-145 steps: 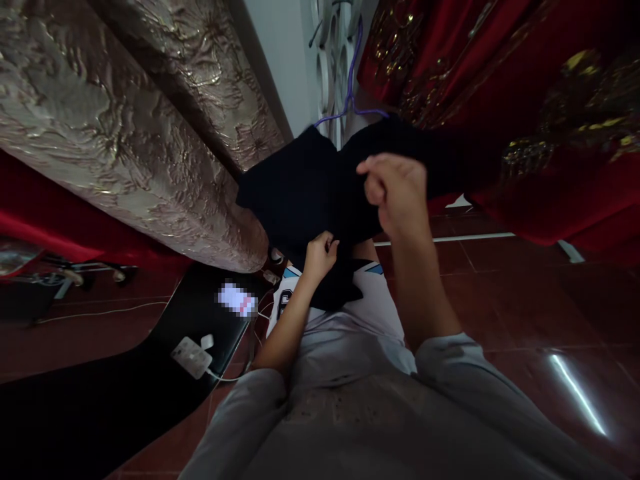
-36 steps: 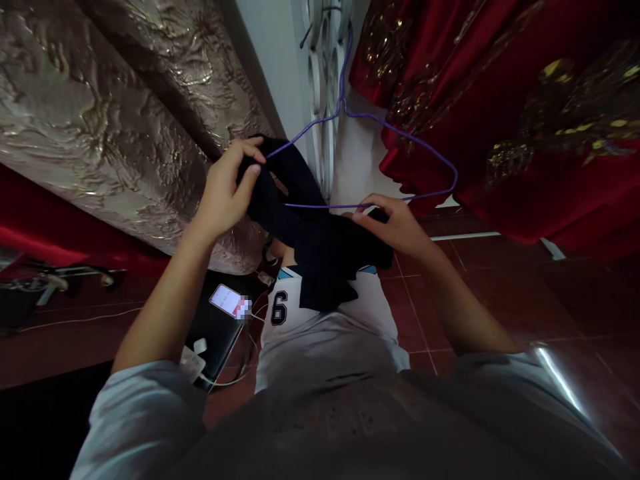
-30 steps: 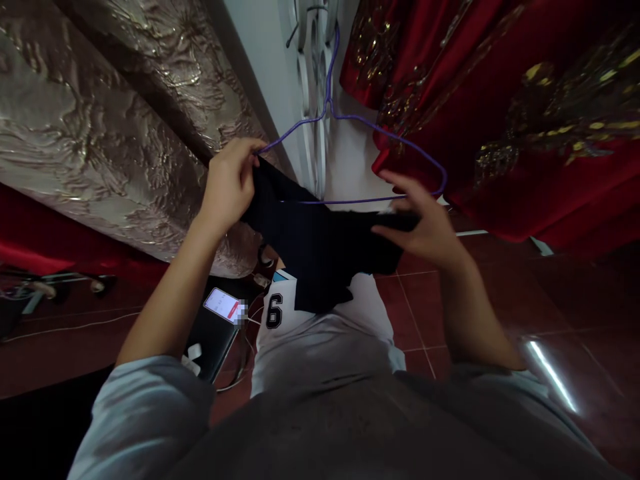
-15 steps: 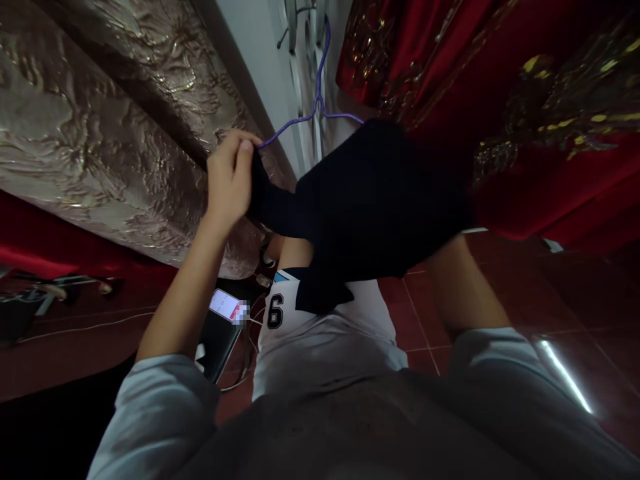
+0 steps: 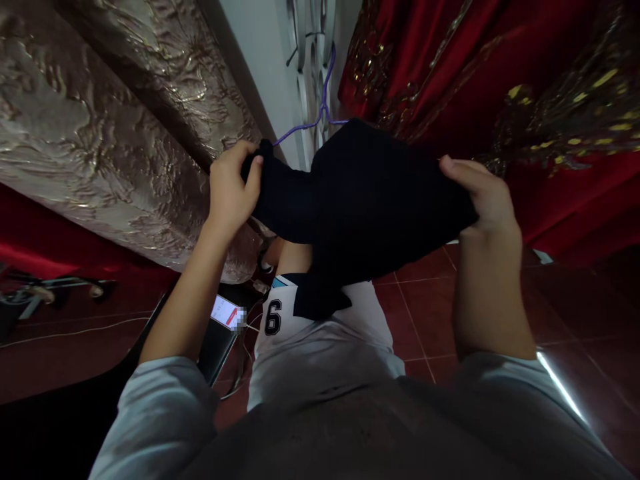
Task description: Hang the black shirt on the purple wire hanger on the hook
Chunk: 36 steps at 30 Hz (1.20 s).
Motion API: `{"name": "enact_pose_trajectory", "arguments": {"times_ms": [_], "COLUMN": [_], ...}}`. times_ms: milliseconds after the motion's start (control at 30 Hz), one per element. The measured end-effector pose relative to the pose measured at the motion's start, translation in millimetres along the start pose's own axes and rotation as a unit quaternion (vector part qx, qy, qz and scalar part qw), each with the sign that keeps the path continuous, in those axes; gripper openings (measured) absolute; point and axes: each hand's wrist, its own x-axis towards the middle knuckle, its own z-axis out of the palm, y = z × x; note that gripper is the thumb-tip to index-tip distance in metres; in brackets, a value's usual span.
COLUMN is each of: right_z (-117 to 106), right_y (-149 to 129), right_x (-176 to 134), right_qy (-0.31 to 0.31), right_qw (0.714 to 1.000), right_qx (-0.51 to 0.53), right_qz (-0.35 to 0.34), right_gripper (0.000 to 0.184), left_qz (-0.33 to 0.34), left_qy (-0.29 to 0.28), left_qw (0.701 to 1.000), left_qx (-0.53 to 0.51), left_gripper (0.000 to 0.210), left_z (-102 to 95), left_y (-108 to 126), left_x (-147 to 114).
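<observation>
A black or very dark blue garment [image 5: 370, 200] is stretched sideways before me, its exact kind lost in the dark cloth. A purple hanger [image 5: 303, 126] runs behind and into its upper part, hooked on a metal rack. My left hand [image 5: 234, 183] is closed on the garment's narrow left end, close to the hanger's left arm. At the right edge, my right hand [image 5: 487, 193] grips the cloth, thumb on top and the other fingers mostly hidden. A loose flap of the garment hangs down over the white shorts [image 5: 280, 340].
Beige patterned fabric [image 5: 115, 153] hangs at left, red fabric with gold trim [image 5: 480, 80] at right. The metal rack [image 5: 313, 87] stands on a pale wall. A phone [image 5: 226, 312] with a cable lies on a black surface by my left side. Red floor tiles [image 5: 410, 320] lie below.
My right hand, hidden behind the cloth before, now shows at the right edge with its thumb on the garment. The garment's left end has bunched up slightly at my left hand.
</observation>
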Motion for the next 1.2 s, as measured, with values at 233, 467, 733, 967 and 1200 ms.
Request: {"name": "enact_pose_trajectory", "arguments": {"times_ms": [233,467,733,967,1200], "right_z": [14.9,37.7,67.0,55.5,53.7], "right_y": [-27.4,-2.0,51.2,49.0,74.8], "right_x": [-37.7,-122.9,-183.3,-95.7,-28.3], "right_qy": [0.006,-0.336,-0.679,-0.294,-0.394], "right_qw": [0.997,0.902,0.640,0.856,0.905], "right_qx": [0.064,-0.186,-0.269,-0.336,-0.118], "right_qz": [-0.034,-0.196,-0.237,-0.261,0.105], "right_gripper": [0.013,0.016,0.010,0.074,0.046], "left_qz": [0.099,-0.151,-0.392,-0.350,-0.256], "left_qy": [-0.015,-0.077,-0.165,-0.320,-0.115], "left_qw": [0.991,0.898,0.789,0.851,0.940], "left_qx": [-0.084,-0.405,-0.444,-0.224,-0.195], "left_gripper": [0.039,0.036,0.040,0.027,0.032], "left_z": [-4.1,-8.4,-58.8,-126.0,-83.6], "left_y": [52.0,81.6,97.7,54.3,33.0], "left_x": [20.3,-16.2,-61.7,-64.5,-51.1]}}
